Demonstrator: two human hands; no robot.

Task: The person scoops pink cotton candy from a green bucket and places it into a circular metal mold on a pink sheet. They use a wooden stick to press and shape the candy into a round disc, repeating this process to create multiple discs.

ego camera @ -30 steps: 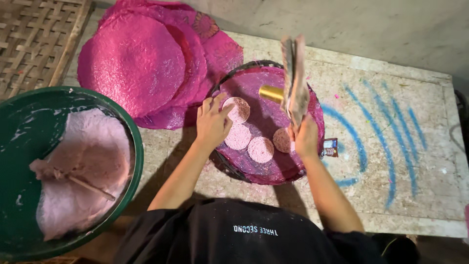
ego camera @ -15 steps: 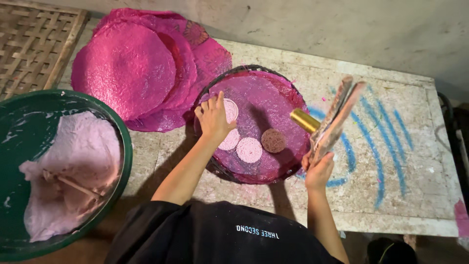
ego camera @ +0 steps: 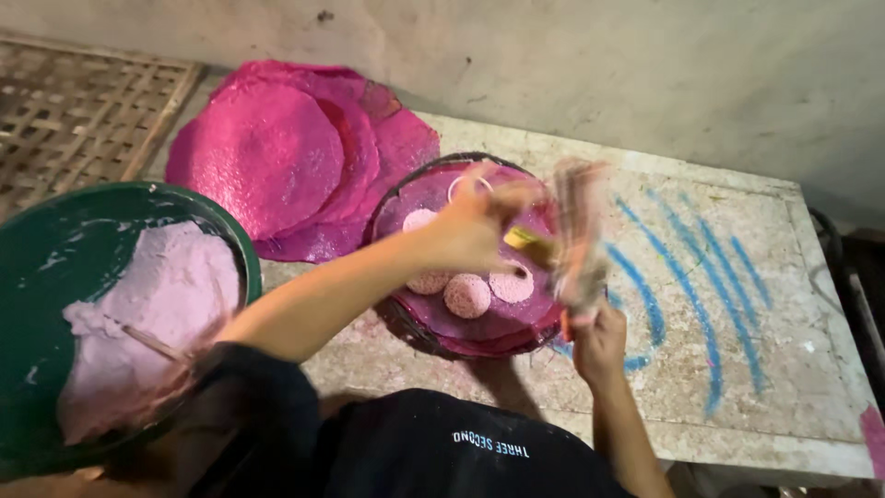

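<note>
right hand (ego camera: 597, 343) grips a blurred stack (ego camera: 579, 238), left hand (ego camera: 472, 226) pinches a gold cutter (ego camera: 530, 244); three discs (ego camera: 468, 295) cut on the tray (ego camera: 433, 337), most sheet uncut, i'd judge.

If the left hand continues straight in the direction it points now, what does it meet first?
Probably the blurred flat tool held up by the right hand. The left hand points right, above the round pink tray; depth is unclear.

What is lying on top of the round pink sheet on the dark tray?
On the pink sheet, small pale pink discs lie near the middle. The left hand and a blurred brush cover its upper part, so anything there is hidden.
</note>
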